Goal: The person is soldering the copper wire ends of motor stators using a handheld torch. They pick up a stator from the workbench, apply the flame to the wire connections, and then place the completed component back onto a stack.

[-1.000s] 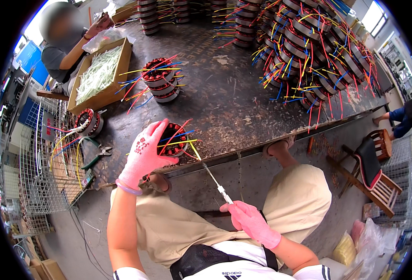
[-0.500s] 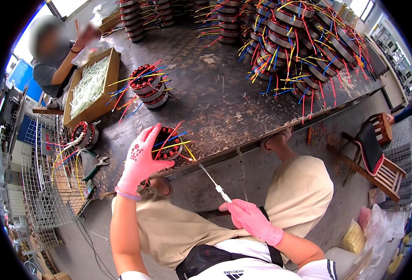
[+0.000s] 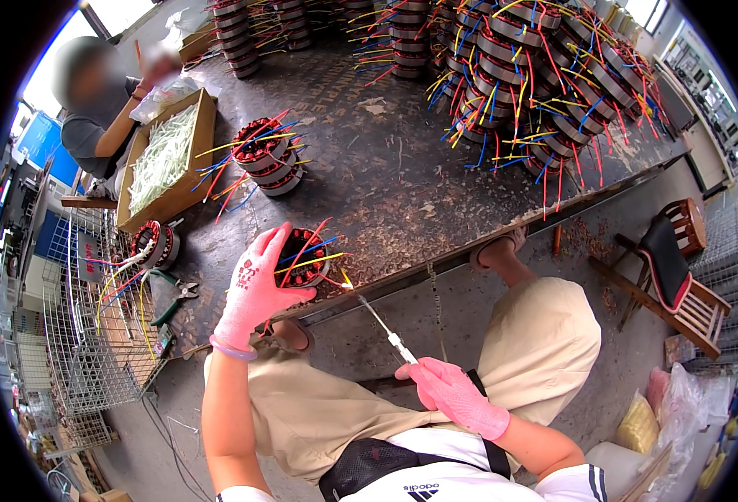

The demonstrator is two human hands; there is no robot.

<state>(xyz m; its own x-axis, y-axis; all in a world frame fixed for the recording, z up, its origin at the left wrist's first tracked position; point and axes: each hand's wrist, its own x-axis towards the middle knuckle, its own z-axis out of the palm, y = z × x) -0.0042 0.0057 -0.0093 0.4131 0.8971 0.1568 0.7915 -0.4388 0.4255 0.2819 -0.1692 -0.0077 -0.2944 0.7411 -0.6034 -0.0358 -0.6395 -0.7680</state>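
My left hand (image 3: 256, 280), in a pink glove, is closed round the near-left side of a motor stator (image 3: 304, 258) at the table's front edge. Red, blue and yellow wire leads stick out of the stator to the right. In my right hand (image 3: 453, 393), also gloved in pink, is a slim white-handled tool (image 3: 398, 345) with a long thin metal nozzle. Its tip points up and left, close to the yellow lead (image 3: 345, 274). A small bright glow shows at that lead's end, and the tool's exact kind is unclear.
Two stacked stators (image 3: 267, 159) stand behind. Left lie another stator (image 3: 156, 244), green-handled pliers (image 3: 173, 301) and a cardboard box (image 3: 204, 138) of pale thin sleeves. Large stator piles (image 3: 528, 75) fill the back right. A co-worker (image 3: 101, 109) sits at far left; a wooden chair (image 3: 670, 276) stands right.
A bright glow now shows at the yellow lead's end, near the tool's tip. Both hands have stayed almost in place, and the view has shifted slightly.
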